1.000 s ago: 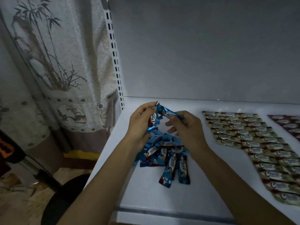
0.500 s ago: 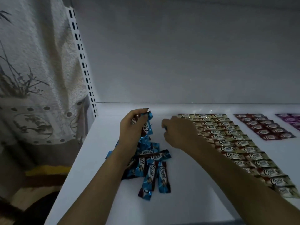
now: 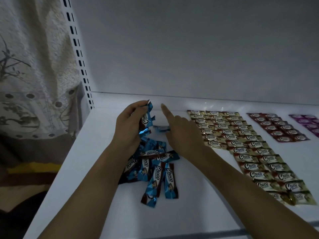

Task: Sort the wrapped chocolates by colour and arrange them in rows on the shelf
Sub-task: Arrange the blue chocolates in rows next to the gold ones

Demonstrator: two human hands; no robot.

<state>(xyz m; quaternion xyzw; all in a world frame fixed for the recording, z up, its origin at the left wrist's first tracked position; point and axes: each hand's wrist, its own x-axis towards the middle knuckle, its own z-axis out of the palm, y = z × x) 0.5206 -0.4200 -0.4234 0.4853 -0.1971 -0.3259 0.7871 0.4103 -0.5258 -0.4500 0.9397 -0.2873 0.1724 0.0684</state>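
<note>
My left hand grips a small bunch of blue wrapped chocolates above the white shelf. A single blue chocolate lies flat on the shelf just right of that bunch. It lies at the fingers of my right hand, whose index finger points straight out; whether the other fingers touch it is hidden. A loose pile of blue chocolates lies below both hands.
Gold chocolates lie in neat rows to the right, then dark red ones and purple ones at the edge. A slotted upright and a patterned curtain stand left. The shelf's back panel rises behind.
My right hand carried one blue chocolate from the bunch down to the shelf, and its index finger has now straightened. The view has moved closer and to the right.
</note>
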